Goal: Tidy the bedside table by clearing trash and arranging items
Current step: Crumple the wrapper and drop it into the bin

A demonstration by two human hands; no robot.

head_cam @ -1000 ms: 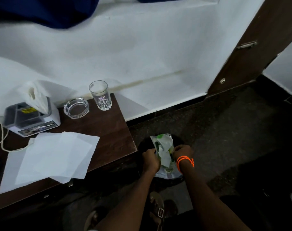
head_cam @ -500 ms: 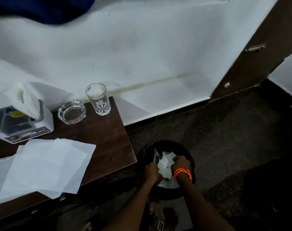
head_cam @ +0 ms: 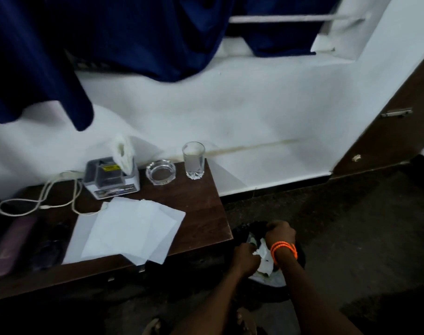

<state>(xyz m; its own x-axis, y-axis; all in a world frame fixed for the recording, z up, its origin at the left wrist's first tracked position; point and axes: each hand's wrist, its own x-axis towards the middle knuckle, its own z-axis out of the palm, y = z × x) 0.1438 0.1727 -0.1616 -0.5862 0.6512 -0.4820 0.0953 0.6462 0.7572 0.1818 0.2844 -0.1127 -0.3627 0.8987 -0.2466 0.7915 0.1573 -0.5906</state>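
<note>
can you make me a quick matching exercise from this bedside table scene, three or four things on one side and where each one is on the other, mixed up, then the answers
Things:
1. drinking glass
2. ashtray
3. white paper sheets
4. crumpled wrapper

Places:
A. front of the table, overhanging its edge
B. between the tissue box and the glass
C. back right corner of the table
D. held in both hands over the black bin

Pairs: 1-C, 2-B, 3-A, 4-D

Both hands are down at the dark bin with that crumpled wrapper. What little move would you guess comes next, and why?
Probably letting go: the left hand and right hand both pinch the crumpled white-and-green wrapper right over the black bin, so opening the fingers should drop it in. White papers wait on the bedside table.
</note>
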